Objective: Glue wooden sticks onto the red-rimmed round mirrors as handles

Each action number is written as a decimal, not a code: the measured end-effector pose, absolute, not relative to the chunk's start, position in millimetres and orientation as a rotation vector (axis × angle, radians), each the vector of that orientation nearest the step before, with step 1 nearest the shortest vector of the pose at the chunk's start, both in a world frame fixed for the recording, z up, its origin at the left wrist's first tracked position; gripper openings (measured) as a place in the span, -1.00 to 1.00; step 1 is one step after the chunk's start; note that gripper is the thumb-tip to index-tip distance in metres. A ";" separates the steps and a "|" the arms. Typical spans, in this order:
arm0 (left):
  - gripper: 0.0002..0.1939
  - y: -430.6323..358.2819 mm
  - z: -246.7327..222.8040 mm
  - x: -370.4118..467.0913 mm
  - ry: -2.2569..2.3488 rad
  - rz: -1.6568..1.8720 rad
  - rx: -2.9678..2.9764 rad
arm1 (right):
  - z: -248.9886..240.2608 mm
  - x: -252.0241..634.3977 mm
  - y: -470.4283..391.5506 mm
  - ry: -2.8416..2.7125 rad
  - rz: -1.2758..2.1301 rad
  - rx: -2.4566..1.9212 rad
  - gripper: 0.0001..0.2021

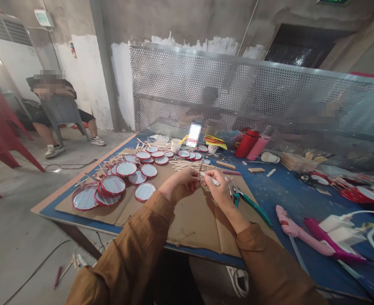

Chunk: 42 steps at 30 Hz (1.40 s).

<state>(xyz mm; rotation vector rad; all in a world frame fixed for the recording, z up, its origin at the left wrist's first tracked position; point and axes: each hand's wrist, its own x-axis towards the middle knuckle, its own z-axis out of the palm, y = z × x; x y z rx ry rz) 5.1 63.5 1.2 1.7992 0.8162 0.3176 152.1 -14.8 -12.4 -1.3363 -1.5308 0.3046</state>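
Over the cardboard sheet (189,224), my left hand (186,181) pinches a thin brown stick (200,166) that stands roughly upright. My right hand (218,188) grips a white pen-like stick (215,182), its tip close to the brown stick. Whether the two touch is too small to tell. Left of my hands lie several round, red-rimmed discs (145,192) with pale faces, some stacked and some with wooden sticks on them. Flat wooden sticks (183,164) are scattered just beyond my hands. Pliers with green handles (253,205) rest to the right of my right hand.
A pink glue gun (317,243) and white plug adapters (345,228) lie at the right. Behind stand a paper cup (175,145), a lit phone (193,134) and a red bottle (247,143) before a perforated metal screen (174,84). A person sits on a grey chair (62,114) at left.
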 end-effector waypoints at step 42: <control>-0.78 59.1 11.0 5.8 0.887 0.267 1.791 | -11.4 152.1 -15.8 -1.571 0.298 -1.370 -0.79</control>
